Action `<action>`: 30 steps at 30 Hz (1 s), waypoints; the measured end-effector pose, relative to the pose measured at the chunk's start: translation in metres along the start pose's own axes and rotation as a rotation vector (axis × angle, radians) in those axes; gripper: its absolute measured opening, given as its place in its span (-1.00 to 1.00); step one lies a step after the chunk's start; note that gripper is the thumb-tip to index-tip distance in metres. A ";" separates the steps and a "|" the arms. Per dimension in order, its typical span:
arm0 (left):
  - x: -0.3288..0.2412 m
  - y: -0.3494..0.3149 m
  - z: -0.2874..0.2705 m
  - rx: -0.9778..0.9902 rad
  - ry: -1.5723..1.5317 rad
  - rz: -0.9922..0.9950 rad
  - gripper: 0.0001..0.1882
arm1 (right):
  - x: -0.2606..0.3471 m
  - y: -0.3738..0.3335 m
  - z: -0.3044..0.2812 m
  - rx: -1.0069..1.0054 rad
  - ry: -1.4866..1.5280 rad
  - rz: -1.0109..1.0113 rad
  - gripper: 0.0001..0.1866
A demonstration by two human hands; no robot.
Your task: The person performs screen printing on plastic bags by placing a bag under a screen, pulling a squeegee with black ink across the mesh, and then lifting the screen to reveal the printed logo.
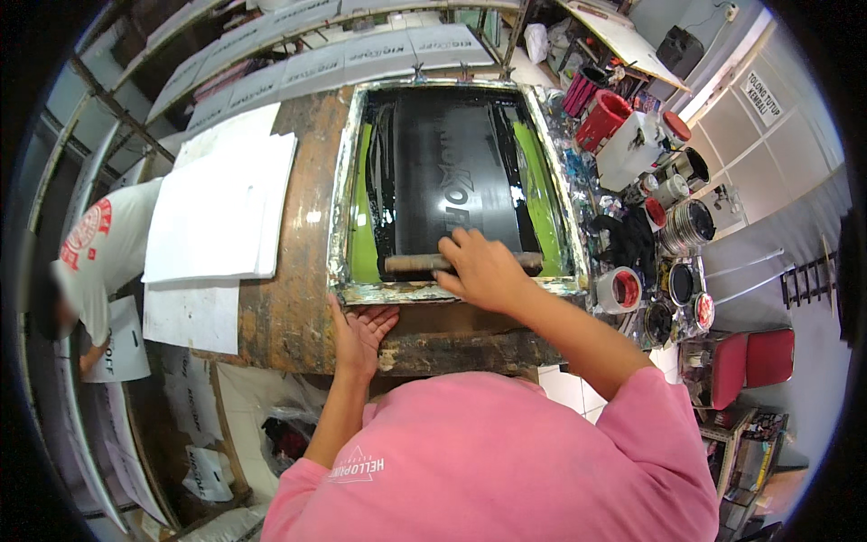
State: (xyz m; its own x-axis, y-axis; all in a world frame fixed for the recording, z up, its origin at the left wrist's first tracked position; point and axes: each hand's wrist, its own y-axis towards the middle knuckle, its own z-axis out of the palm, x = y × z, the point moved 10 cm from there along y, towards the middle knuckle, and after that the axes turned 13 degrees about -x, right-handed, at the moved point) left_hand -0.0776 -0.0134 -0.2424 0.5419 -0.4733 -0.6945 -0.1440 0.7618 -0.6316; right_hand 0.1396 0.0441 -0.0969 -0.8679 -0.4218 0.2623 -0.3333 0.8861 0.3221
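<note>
A screen-printing frame (pixel 340 190) with paint-crusted edges lies on a worn wooden table. Its mesh is mostly covered in black ink (pixel 424 181), with lime-green strips along both sides and faint lettering showing through the middle. Across the near end of the mesh lies a wooden-handled squeegee (pixel 411 264). My right hand (pixel 485 273) is closed round its handle, fingers over the far side. My left hand (pixel 359 336) is palm up at the frame's near left corner, thumb raised beside it and fingers stretched out by the near edge, fingertips partly hidden.
A stack of white sheets (pixel 217 212) lies left of the frame. Ink tubs, cans and a white jerrycan (pixel 628 149) crowd the table's right side. Drying racks (pixel 307 68) with printed sheets stand behind and left. Another person (pixel 108 235) bends at the left rack. A red chair (pixel 754 361) stands right.
</note>
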 end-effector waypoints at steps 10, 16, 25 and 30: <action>-0.148 -0.078 0.089 0.754 -0.301 0.459 0.11 | 0.044 0.066 -0.169 -0.640 -0.253 -0.127 -0.68; -0.109 0.001 0.089 -0.069 1.339 1.082 0.00 | 0.028 0.135 -0.223 -0.607 -0.300 -0.111 -0.56; -0.049 0.033 0.071 -0.189 1.812 1.001 0.21 | 0.029 0.184 -0.270 -0.513 -0.292 0.123 -0.45; -0.100 -0.004 0.130 -0.139 1.442 1.229 -0.01 | 0.031 0.185 -0.278 -0.589 -0.250 0.109 -0.41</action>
State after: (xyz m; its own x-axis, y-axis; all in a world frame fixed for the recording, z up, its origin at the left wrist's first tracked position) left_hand -0.0236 0.0885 -0.1251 -0.8956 0.2142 -0.3898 0.0455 0.9159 0.3988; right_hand 0.1534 0.1417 0.2239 -0.9686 -0.2150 0.1248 -0.0425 0.6379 0.7690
